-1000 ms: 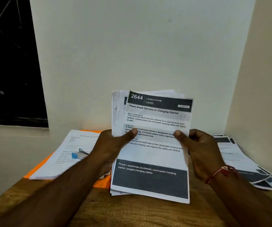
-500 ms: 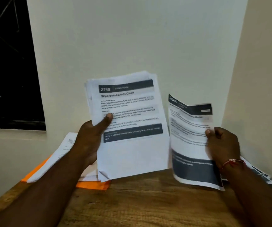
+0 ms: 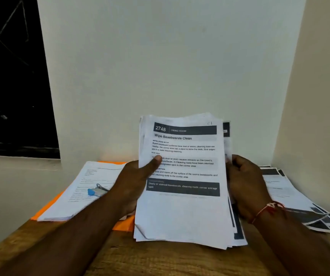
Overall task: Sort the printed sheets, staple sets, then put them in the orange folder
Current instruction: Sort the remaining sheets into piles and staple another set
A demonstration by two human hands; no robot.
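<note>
Both hands — left hand, right hand — grip the sheet stack; orange folder lies under papers.

Matt printed paper sheets stand over a grainy wooden table, with a blue plastic and shiny metal stapler left of them.

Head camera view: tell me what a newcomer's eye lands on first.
The stack of printed sheets stands at center, headed "2748 Wipe Baseboards Clean", gripped by the left hand and right hand. To the left, a blue stapler sits on papers over the orange folder.
</note>
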